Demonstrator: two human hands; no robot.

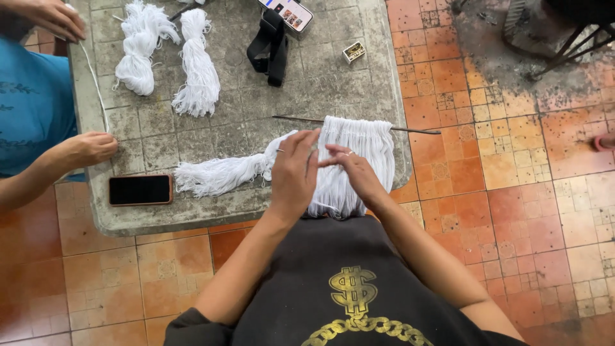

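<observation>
A thin dark rod (416,131) lies across the stone table's near right corner, with a curtain of white cords (365,144) hanging from it over the table edge. My left hand (293,173) rests on the cords' left part, fingers pinching strands. Just to its right, my right hand (355,172) also pinches strands between fingertips. A loose bundle of white cord (221,174) trails left from under my left hand.
Stone table (192,216) holds a black phone (140,189), two white cord hanks (141,48) (197,67), a black strap (272,45), a second phone (289,13) and a small box (353,51). Another person in blue at left holds one strand (96,83). Orange tiled floor surrounds.
</observation>
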